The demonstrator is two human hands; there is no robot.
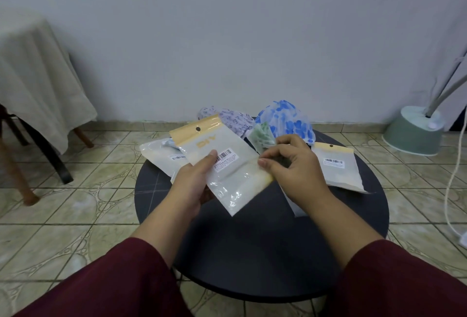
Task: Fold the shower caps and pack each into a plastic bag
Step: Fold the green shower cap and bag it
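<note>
Round dark table (252,253) on a tiled floor (75,203). Left hand (194,185) grips a frosted plastic bag (227,165) from its left edge, thumb on top beside a white barcode label (225,158); label text too small to read. Bag's yellow header (194,128) points to 11 o'clock, with a hang hole and yellow lettering below it, seemingly "DIY" seen upside down. Right hand (293,165) pinches the bag's right edge with thumb and forefinger, and also holds a folded green-patterned shower cap (262,137) in its curled fingers.

On the table: blue-flowered shower cap (285,119) at 12 o'clock, lilac-print shower cap (232,119) at 11, packed bag (161,157) at 10, labelled bag (338,167) at 2. Cloth-draped table (38,76) far left; pale green lamp base (414,132) far right.
</note>
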